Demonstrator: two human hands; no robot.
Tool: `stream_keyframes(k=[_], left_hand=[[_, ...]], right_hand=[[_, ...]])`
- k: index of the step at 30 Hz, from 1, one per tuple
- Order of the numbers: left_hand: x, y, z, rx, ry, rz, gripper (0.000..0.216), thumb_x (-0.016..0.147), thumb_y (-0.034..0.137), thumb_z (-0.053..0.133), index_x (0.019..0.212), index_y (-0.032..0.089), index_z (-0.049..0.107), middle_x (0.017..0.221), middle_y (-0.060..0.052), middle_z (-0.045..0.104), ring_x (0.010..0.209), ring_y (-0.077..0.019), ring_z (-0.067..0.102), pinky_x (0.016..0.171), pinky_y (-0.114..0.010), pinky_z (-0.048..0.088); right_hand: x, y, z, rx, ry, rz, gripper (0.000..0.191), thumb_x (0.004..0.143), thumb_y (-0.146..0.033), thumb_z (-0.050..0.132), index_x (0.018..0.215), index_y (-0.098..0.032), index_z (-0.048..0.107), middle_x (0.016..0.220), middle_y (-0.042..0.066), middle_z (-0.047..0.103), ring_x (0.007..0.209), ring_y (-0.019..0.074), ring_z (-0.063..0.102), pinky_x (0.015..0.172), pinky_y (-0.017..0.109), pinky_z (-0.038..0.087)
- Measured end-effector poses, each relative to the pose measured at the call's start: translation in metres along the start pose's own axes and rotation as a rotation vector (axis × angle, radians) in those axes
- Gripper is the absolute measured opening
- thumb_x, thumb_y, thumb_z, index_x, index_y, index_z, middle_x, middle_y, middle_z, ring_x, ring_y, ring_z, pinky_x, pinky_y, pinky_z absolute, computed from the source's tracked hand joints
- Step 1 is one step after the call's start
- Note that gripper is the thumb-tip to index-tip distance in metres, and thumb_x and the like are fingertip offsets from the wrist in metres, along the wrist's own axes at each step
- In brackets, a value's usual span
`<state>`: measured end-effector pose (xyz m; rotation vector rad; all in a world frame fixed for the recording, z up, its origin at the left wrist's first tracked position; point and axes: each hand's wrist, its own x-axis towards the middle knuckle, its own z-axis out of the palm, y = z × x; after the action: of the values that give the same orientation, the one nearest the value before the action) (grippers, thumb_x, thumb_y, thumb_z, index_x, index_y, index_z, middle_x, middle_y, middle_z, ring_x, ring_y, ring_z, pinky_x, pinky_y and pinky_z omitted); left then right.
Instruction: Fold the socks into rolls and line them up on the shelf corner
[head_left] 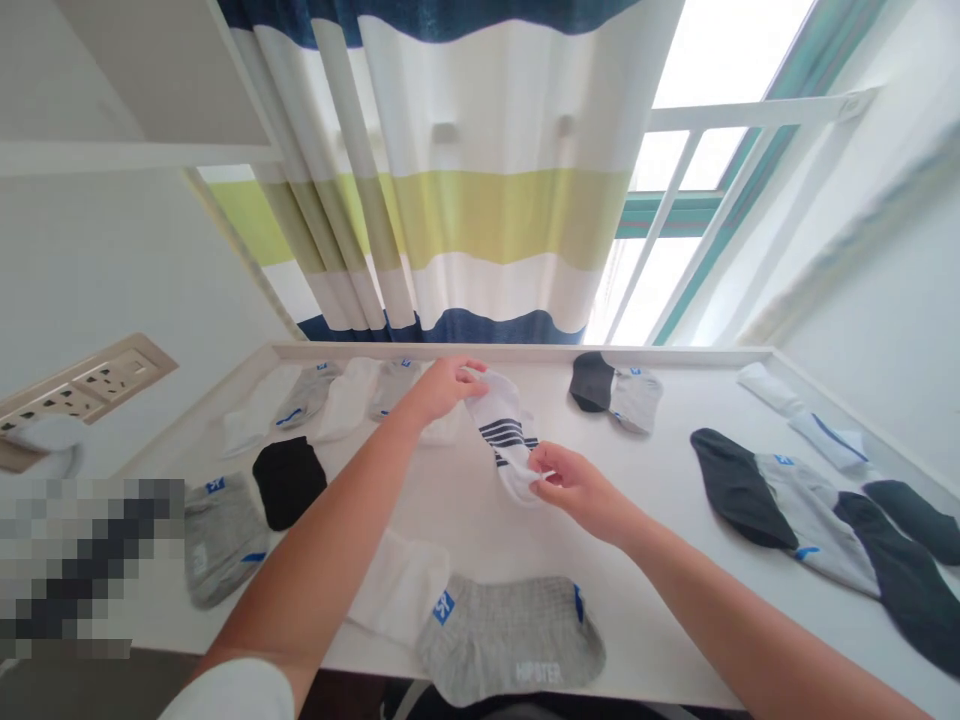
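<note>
Between the left hand [454, 382] and the right hand [570, 488], both pinching it near its ends, a striped white sock [502, 434] is extending, presumably light, limp and best held by its edges.

Wearing plain white sleeve [229, 692] on left arm [334, 530], with smooth round hem [279, 682], at near edge of table [637, 615]. Bare at left hand [444, 388], right hand [574, 488] and right forearm [720, 592], above table.

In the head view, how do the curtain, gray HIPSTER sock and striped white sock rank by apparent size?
1. Curtain
2. Gray HIPSTER sock
3. Striped white sock
The gray one is nearer the camera, so true sock sizes are unsure.
</note>
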<state>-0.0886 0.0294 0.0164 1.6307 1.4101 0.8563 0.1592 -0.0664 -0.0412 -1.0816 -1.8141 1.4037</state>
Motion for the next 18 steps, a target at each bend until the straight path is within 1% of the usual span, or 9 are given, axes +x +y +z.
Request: stream_keyframes(k=[1, 3, 6, 9, 12, 14, 16, 18], left_hand=[[0.006, 0.002, 0.01, -0.026, 0.005, -0.014, 0.042, 0.07, 0.028, 0.078, 0.11, 0.015, 0.072, 0.078, -0.003, 0.074, 0.071, -0.0175, 0.063, 0.068, -0.029, 0.045], [0.014, 0.003, 0.027, -0.05, 0.023, -0.032, 0.041, 0.068, 0.028, 0.08, 0.106, 0.013, 0.075, 0.081, -0.005, 0.075, 0.071, -0.0175, 0.063, 0.068, -0.03, 0.045], [0.022, 0.002, 0.042, -0.039, 0.042, -0.018, 0.034, 0.067, 0.032, 0.082, 0.094, 0.013, 0.077, 0.081, -0.007, 0.076, 0.07, -0.0175, 0.061, 0.066, -0.03, 0.044], [0.026, 0.002, 0.047, -0.018, 0.042, 0.0, 0.03, 0.066, 0.038, 0.084, 0.083, 0.015, 0.077, 0.075, -0.005, 0.074, 0.068, -0.0163, 0.058, 0.063, -0.028, 0.042], [0.028, 0.003, 0.047, 0.007, 0.008, 0.01, 0.03, 0.063, 0.04, 0.085, 0.076, 0.015, 0.075, 0.068, -0.002, 0.069, 0.064, -0.014, 0.053, 0.06, -0.027, 0.038], [0.029, 0.005, 0.047, 0.017, -0.008, 0.022, 0.031, 0.062, 0.04, 0.086, 0.076, 0.015, 0.074, 0.067, -0.001, 0.067, 0.062, -0.0129, 0.051, 0.058, -0.026, 0.035], [0.029, 0.006, 0.047, 0.018, -0.011, 0.038, 0.031, 0.063, 0.041, 0.084, 0.077, 0.016, 0.072, 0.069, -0.001, 0.066, 0.062, -0.0126, 0.05, 0.056, -0.025, 0.034], [0.029, 0.006, 0.047, 0.014, -0.014, 0.048, 0.032, 0.065, 0.042, 0.083, 0.079, 0.016, 0.071, 0.07, -0.001, 0.065, 0.063, -0.0126, 0.05, 0.055, -0.025, 0.034]], right_hand=[[-0.001, 0.003, -0.006, 0.088, -0.011, 0.015, 0.023, 0.08, -0.035, 0.073, 0.084, -0.021, 0.055, 0.082, -0.003, 0.06, 0.071, 0.0128, 0.052, 0.066, 0.027, 0.039], [-0.002, 0.008, -0.014, 0.216, -0.043, 0.035, 0.033, 0.073, -0.041, 0.082, 0.084, -0.02, 0.058, 0.078, -0.004, 0.059, 0.067, 0.0115, 0.051, 0.063, 0.026, 0.037], [-0.003, 0.014, -0.021, 0.341, -0.089, 0.042, 0.041, 0.065, -0.041, 0.091, 0.086, -0.019, 0.064, 0.081, -0.003, 0.065, 0.071, 0.0125, 0.057, 0.068, 0.027, 0.041], [-0.006, 0.021, -0.022, 0.434, -0.111, 0.061, 0.041, 0.062, -0.039, 0.094, 0.088, -0.018, 0.07, 0.085, 0.0, 0.072, 0.078, 0.015, 0.064, 0.077, 0.031, 0.047], [-0.009, 0.025, -0.019, 0.489, -0.077, 0.088, 0.038, 0.063, -0.037, 0.093, 0.09, -0.017, 0.076, 0.084, 0.001, 0.074, 0.08, 0.0158, 0.067, 0.084, 0.034, 0.05], [-0.009, 0.024, -0.017, 0.553, -0.043, 0.105, 0.037, 0.061, -0.037, 0.094, 0.088, -0.016, 0.078, 0.087, 0.004, 0.076, 0.083, 0.0168, 0.069, 0.089, 0.036, 0.053], [-0.01, 0.021, -0.017, 0.622, 0.002, 0.11, 0.037, 0.06, -0.037, 0.095, 0.086, -0.015, 0.079, 0.091, 0.006, 0.076, 0.086, 0.0178, 0.07, 0.089, 0.037, 0.055], [-0.009, 0.018, -0.018, 0.657, 0.049, 0.112, 0.037, 0.059, -0.037, 0.096, 0.082, -0.014, 0.078, 0.091, 0.006, 0.075, 0.086, 0.0177, 0.069, 0.084, 0.036, 0.058]])
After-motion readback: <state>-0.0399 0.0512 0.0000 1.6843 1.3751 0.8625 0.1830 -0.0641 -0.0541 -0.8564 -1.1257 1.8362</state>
